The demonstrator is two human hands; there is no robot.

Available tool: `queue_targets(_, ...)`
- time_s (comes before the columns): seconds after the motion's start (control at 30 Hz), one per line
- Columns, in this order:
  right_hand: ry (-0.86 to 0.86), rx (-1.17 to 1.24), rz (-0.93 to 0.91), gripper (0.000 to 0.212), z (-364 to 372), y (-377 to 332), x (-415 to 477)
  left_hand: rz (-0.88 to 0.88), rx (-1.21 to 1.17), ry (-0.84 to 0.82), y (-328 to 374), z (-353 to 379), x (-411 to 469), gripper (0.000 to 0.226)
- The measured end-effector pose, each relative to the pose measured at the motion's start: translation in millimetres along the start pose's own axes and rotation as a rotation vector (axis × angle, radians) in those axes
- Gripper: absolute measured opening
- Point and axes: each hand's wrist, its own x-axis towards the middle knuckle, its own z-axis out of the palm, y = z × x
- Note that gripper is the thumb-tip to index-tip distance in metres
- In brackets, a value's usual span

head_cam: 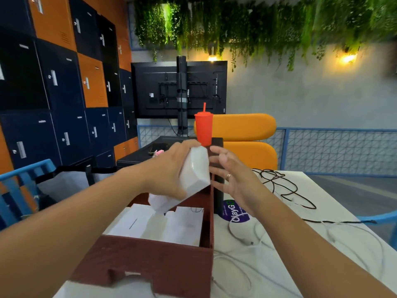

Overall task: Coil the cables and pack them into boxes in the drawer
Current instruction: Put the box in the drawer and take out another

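Observation:
My left hand (169, 171) grips a white box (193, 175), tilted, above the open dark red drawer (150, 263). More white boxes (167, 224) lie inside the drawer. My right hand (234, 179) hovers just right of the held box with fingers spread, holding nothing. A black cable (285, 188) lies tangled on the white table (318, 203) to the right. A white cable (253, 241) loops across the table nearer to me.
A red tumbler with a straw (203, 130) stands on a dark cabinet (217, 147) behind the drawer. An orange chair (247, 138) sits beyond it. A purple sticker (234, 211) marks the table. Blue chairs stand at left (23, 181) and right (378, 218).

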Motion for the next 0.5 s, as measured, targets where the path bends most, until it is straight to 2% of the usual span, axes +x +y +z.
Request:
queue_targets(0.07,0.111,-0.112,0.089,0.029,2.6,12.7,6.4,-0.018,0.15,-0.035,-21.8,3.6,5.4,0.106)
queue_targets(0.2,0.219,-0.388,0.264,0.053,11.5,44.1,14.7,-0.075,0.355,-0.19,-57.6,20.1,19.2,0.108)
queue_targets(0.33,0.2,-0.328,0.341,0.065,19.8,72.2,13.2,-0.074,0.526,-0.305,-81.1,41.7,35.8,0.108)
queue_targets(0.5,0.297,-0.217,0.335,0.069,21.1,98.2,11.5,-0.028,0.64,-0.424,-102.0,66.4,56.5,0.108)
